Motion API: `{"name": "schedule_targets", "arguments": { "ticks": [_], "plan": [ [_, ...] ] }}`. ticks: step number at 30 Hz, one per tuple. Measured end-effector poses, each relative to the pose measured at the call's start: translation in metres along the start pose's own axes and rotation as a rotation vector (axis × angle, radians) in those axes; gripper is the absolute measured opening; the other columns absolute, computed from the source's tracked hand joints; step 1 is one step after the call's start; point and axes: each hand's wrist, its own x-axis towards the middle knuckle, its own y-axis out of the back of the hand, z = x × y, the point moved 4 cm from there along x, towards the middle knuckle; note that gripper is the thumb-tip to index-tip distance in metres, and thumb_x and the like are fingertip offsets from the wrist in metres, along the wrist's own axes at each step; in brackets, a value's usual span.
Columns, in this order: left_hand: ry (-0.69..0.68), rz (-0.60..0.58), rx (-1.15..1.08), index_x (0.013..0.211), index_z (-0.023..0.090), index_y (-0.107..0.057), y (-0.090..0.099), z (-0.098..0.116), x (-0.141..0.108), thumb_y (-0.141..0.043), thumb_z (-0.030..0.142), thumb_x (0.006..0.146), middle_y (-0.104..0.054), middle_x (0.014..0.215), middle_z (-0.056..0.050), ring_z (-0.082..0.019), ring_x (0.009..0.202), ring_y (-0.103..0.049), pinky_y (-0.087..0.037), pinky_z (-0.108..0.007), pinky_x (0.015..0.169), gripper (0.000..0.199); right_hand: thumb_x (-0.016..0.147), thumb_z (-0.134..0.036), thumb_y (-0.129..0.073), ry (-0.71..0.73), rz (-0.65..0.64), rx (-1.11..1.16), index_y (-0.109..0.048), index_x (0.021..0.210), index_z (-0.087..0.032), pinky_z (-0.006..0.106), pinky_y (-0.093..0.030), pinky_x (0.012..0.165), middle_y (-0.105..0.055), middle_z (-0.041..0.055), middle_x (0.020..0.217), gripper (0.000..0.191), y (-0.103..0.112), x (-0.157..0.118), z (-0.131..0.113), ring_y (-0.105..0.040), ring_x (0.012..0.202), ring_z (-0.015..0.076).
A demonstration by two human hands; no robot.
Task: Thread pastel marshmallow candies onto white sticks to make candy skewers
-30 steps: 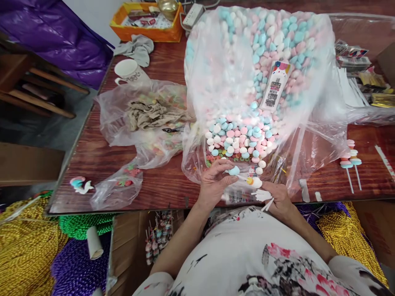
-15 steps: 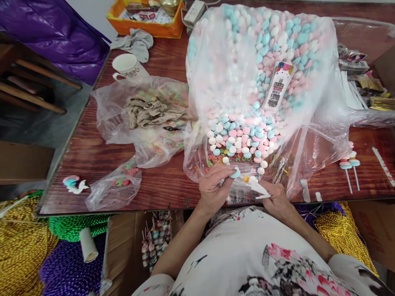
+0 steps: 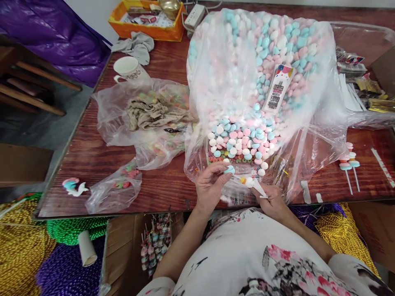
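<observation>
My left hand pinches a pale blue candy-like disc between thumb and fingers, over the near edge of the plastic bag. Just to its right, my right hand is closed on a white stick that carries a white piece and an orange piece. The stick points toward the blue disc; whether they touch I cannot tell. Beyond both hands, the large clear bag lies full of pink, white and blue discs, some spilling from its mouth. A printed label packet rests on the bag.
Stacked pieces on sticks lie at the right. A brown cloth covers another plastic bag, with a white mug behind it. At the left are a small bag and a mermaid-tail-shaped piece. An orange tray stands at the back.
My left hand has shifted slightly left with the blue disc. The stick in my right hand has moved a little left, its tip now closer to the disc.
</observation>
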Motion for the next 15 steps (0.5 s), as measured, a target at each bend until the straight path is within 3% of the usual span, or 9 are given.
{"name": "schedule_targets", "arguments": {
  "ticks": [4,10,15],
  "plan": [
    [0.104,0.079,-0.038,0.114,0.024,-0.070,0.003,-0.017,-0.001,-0.080,0.032,0.075,-0.071,0.102,-0.005,-0.015,0.089,-0.068,-0.060,-0.031,0.081,0.040,0.095,-0.021,-0.045,0.033,-0.041,0.024,-0.054,0.070,-0.021,0.024,-0.034,0.051,-0.050,-0.0034,0.058,0.027,-0.002,0.002,-0.005,-0.040,0.049,0.0102],
    [-0.093,0.007,0.113,0.104,0.025,-0.074,0.000,-0.020,-0.003,-0.075,0.030,0.081,-0.065,0.119,-0.006,-0.021,0.103,-0.068,-0.059,-0.039,0.091,0.024,0.096,-0.028,-0.047,0.020,-0.025,0.075,-0.050,0.065,-0.021,0.024,-0.029,0.046,-0.042,-0.0051,0.052,0.032,-0.008,0.005,-0.006,-0.035,0.046,0.0094],
    [-0.096,-0.013,0.113,0.105,0.026,-0.073,-0.006,-0.024,-0.009,-0.073,0.027,0.083,-0.071,0.119,-0.006,-0.023,0.106,-0.070,-0.058,-0.045,0.095,0.023,0.097,-0.035,-0.047,-0.053,-0.037,0.186,-0.042,0.061,-0.022,0.024,-0.028,0.046,-0.039,-0.0055,0.050,0.039,-0.019,0.004,0.003,-0.032,0.046,0.0092]
  ]
}}
